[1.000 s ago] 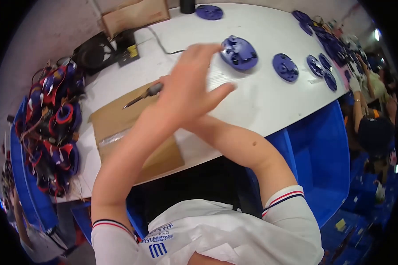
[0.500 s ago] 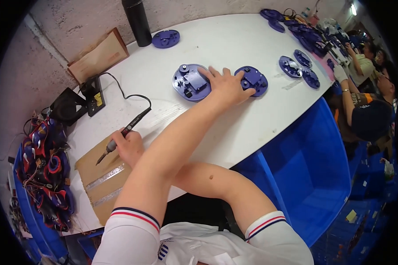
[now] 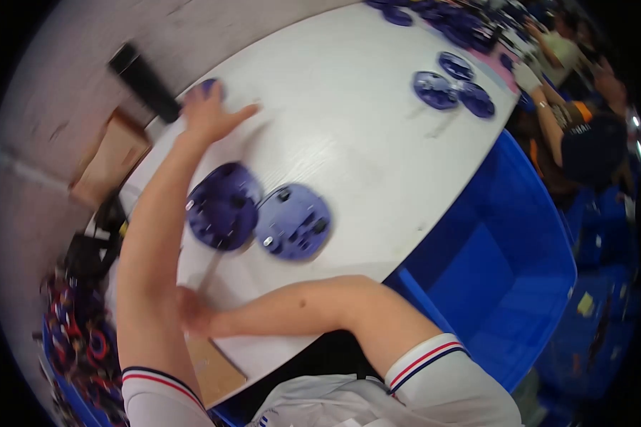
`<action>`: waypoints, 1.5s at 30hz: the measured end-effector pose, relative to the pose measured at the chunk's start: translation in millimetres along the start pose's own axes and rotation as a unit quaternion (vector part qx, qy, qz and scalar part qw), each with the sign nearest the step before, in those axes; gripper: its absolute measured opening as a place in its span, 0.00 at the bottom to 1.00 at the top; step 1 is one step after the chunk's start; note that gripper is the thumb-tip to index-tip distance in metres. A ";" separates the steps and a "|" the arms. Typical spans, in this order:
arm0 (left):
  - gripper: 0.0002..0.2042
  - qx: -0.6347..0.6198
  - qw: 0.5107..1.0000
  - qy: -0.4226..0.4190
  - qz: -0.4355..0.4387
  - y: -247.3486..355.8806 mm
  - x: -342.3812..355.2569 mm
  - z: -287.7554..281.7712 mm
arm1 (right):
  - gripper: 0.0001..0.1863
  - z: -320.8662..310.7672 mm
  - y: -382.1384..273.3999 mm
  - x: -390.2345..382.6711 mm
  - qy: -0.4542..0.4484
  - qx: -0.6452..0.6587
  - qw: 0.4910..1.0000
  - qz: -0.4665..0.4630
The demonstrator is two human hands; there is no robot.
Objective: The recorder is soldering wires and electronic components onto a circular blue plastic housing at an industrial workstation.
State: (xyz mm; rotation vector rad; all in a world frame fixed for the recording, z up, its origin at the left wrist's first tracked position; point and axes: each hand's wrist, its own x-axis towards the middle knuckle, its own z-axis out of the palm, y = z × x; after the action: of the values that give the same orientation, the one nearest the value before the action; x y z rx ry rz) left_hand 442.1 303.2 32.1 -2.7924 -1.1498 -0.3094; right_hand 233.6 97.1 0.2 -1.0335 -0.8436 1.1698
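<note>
Purple disc (image 3: 210, 85): far edge of table (image 3: 356, 142), beside black cylinder (image 3: 146, 82); mostly covered, long axis indeterminable. Left hand (image 3: 208, 117): over it, thumb spread wide; moved from nearer discs (image 3: 224, 206), formerly apart, now adjacent, left one lengthwise away from person. Right hand (image 3: 192, 313): blurred, grip unclear.

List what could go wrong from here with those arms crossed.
Reaching over the far purple plastic disc, the left hand might knock the tall black cylinder close by.

The left forearm might brush the nearby dark purple rounded casing.

The right hand, blurred and partly behind that forearm, might get bumped.
</note>
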 end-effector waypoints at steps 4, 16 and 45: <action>0.42 -0.005 0.992 -0.122 0.013 1.4 3.5 1.4 | 0.18 12.1 20.2 18.8 0.012 0.048 0.996 0.075; 0.42 -0.230 0.895 0.070 0.375 274.8 0.1 -21.2 | 0.19 -22.3 2.1 30.7 -0.006 0.011 0.995 0.103; 0.36 -0.234 0.843 -0.089 0.475 347.7 -10.6 19.5 | 0.11 -200.1 -128.8 -38.6 0.026 -0.305 0.942 -0.136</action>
State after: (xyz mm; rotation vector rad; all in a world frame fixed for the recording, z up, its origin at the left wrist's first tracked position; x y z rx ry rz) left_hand 682.9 53.1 3.7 -3.4140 0.4775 -0.2350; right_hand 451.5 11.5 58.0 -1.3840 -1.3058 0.6473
